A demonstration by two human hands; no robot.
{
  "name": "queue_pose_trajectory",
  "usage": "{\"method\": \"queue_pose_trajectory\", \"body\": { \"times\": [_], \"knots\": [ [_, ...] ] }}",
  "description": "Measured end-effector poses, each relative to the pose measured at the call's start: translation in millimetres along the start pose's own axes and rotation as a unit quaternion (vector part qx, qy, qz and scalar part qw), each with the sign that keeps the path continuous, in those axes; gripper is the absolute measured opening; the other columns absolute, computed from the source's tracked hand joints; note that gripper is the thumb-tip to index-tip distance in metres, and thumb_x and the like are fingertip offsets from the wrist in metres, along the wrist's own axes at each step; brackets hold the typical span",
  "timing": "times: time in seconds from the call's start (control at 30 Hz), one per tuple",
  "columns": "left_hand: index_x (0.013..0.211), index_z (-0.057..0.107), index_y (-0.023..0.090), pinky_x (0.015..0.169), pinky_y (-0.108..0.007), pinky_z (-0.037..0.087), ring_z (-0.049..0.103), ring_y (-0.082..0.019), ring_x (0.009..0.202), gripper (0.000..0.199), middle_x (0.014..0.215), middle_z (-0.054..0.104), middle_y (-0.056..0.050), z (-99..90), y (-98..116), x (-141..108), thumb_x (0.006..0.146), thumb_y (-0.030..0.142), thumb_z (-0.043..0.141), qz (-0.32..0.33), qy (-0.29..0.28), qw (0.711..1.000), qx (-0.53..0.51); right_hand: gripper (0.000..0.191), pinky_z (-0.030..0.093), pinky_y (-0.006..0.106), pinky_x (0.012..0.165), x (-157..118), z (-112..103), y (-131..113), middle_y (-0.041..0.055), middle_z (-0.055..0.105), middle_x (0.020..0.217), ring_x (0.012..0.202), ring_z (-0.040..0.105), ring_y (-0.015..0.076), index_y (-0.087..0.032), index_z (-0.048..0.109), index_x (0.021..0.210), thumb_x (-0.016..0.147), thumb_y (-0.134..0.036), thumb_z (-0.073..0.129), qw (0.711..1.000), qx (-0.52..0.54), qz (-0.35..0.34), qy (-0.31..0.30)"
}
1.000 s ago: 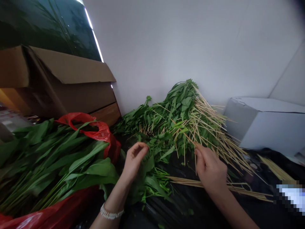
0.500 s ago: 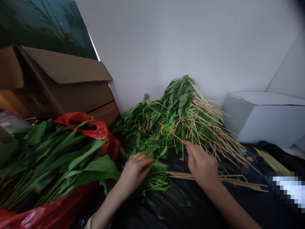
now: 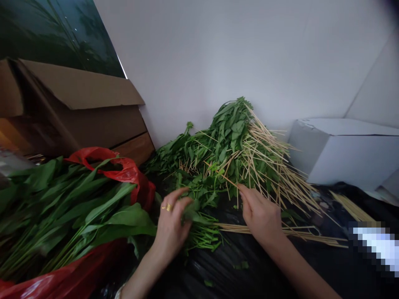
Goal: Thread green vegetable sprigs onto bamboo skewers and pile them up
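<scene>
My right hand (image 3: 263,214) pinches the near end of a bamboo skewer (image 3: 230,180), which points away to the left. Bright green leaf pieces (image 3: 216,168) show around its far end. To the left, my left hand (image 3: 173,222), with a gold ring, has its fingers curled and a blurred green leaf (image 3: 193,214) at the fingertips. Below the fingertips lies a small heap of cut green stems (image 3: 207,236). Behind both hands is a large pile of skewered leafy greens (image 3: 232,128), its bare sticks (image 3: 280,178) fanning to the right.
On the left, a red plastic bag (image 3: 137,178) holds long-leaved greens (image 3: 71,207). A cardboard box (image 3: 93,124) stands behind it. Loose skewers (image 3: 314,236) lie right on black plastic sheeting (image 3: 193,276). A white box (image 3: 352,155) stands at right, against a pale wall (image 3: 233,50).
My left hand has drawn back left and turned, its fingers lifting and curling, with the blurred leaf at its tips. My right hand keeps its pinch on the skewer, almost in place.
</scene>
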State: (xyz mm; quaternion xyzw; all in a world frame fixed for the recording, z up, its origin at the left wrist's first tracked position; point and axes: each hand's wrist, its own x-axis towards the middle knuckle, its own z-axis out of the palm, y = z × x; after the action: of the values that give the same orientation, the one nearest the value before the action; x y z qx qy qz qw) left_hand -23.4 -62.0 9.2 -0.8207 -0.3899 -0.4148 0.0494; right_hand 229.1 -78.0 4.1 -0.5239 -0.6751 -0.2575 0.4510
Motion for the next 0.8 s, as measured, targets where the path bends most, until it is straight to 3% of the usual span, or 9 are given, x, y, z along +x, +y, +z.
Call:
{"method": "queue_pose_trajectory", "body": {
  "times": [0.07,0.13,0.27,0.33,0.43,0.5,0.6,0.7,0.8],
  "knots": [
    [0.105,0.059,0.028,0.1,-0.044,0.037,0.047,-0.026,0.123,0.045,0.132,0.055,-0.006,3.6,5.2,-10.0,0.074,-0.004,0.052,0.103,-0.028,0.994,0.015,0.027,0.042,0.022,0.059,0.1,-0.6,-1.0,0.0023,0.069,0.076,0.063,0.064,0.0109,-0.014,0.066,0.111,0.097,-0.015,0.044,1.0,-0.003,-0.004,0.001],
    [0.097,0.061,0.026,0.099,-0.043,0.037,0.046,-0.025,0.125,0.039,0.131,0.056,-0.006,7.1,6.5,-14.7,0.076,-0.005,0.048,0.149,-0.09,0.985,0.025,0.027,0.043,0.022,0.06,0.2,-0.9,-1.7,0.0028,0.069,0.076,0.064,0.064,0.0109,-0.013,0.066,0.111,0.097,-0.016,0.044,1.0,0.001,-0.005,0.001],
    [0.082,0.065,0.022,0.102,-0.047,0.034,0.039,-0.029,0.132,0.029,0.135,0.054,-0.007,0.1,5.5,-7.5,0.07,-0.002,0.054,0.105,-0.27,0.957,0.018,0.027,0.044,0.021,0.063,-0.5,-0.1,-1.7,0.0037,0.07,0.078,0.067,0.065,0.0114,-0.013,0.067,0.111,0.097,-0.017,0.043,1.0,0.009,0.001,-0.006],
    [0.08,0.067,0.023,0.106,-0.049,0.03,0.036,-0.031,0.134,0.022,0.134,0.055,-0.006,-9.8,7.7,-1.5,0.068,0.006,0.062,0.083,-0.322,0.943,-0.01,0.028,0.045,0.022,0.062,-1.0,0.6,-1.3,0.004,0.07,0.079,0.068,0.065,0.0117,-0.013,0.067,0.111,0.097,-0.016,0.042,1.0,0.008,-0.001,-0.009],
    [0.081,0.069,0.024,0.108,-0.047,0.027,0.035,-0.034,0.133,0.014,0.13,0.056,-0.006,-23.6,14.1,3.5,0.067,0.024,0.073,0.062,-0.337,0.938,-0.045,0.028,0.045,0.022,0.062,-1.1,1.1,-1.3,0.0044,0.07,0.079,0.068,0.066,0.0119,-0.013,0.067,0.11,0.097,-0.017,0.042,1.0,0.006,-0.001,-0.008],
    [0.082,0.07,0.024,0.105,-0.044,0.028,0.041,-0.033,0.126,0.02,0.122,0.06,-0.006,-28.4,17.7,4.0,0.07,0.039,0.075,0.061,-0.339,0.936,-0.066,0.027,0.045,0.021,0.062,-1.0,1.2,-1.7,0.0047,0.071,0.08,0.069,0.066,0.012,-0.013,0.067,0.11,0.098,-0.018,0.043,1.0,0.011,-0.002,-0.005],
    [0.082,0.066,0.022,0.097,-0.039,0.033,0.054,-0.026,0.101,0.034,0.096,0.065,-0.005,-28.2,19.4,2.3,0.08,0.055,0.063,0.074,-0.36,0.925,-0.093,0.026,0.045,0.021,0.063,-0.9,1.4,-2.7,0.0053,0.071,0.079,0.07,0.067,0.0122,-0.012,0.066,0.109,0.098,-0.018,0.043,1.0,0.017,-0.006,-0.004],
    [0.077,0.06,0.02,0.086,-0.036,0.034,0.055,-0.02,0.079,0.038,0.078,0.063,-0.003,-22.6,17.9,-0.5,0.095,0.048,0.041,0.08,-0.377,0.919,-0.079,0.026,0.045,0.021,0.062,-0.9,1.4,-3.1,0.0049,0.071,0.078,0.068,0.066,0.0118,-0.012,0.067,0.109,0.098,-0.018,0.044,1.0,0.012,-0.005,-0.001],
    [0.076,0.059,0.02,0.079,-0.034,0.032,0.055,-0.018,0.074,0.034,0.074,0.062,-0.002,-14.4,15.2,-2.7,0.099,0.035,0.039,0.083,-0.363,0.928,-0.009,0.027,0.044,0.021,0.062,-0.6,1.1,-3.1,0.0042,0.071,0.078,0.067,0.066,0.0112,-0.013,0.067,0.109,0.099,-0.018,0.043,1.0,0.01,-0.004,-0.005]
  ]
}}
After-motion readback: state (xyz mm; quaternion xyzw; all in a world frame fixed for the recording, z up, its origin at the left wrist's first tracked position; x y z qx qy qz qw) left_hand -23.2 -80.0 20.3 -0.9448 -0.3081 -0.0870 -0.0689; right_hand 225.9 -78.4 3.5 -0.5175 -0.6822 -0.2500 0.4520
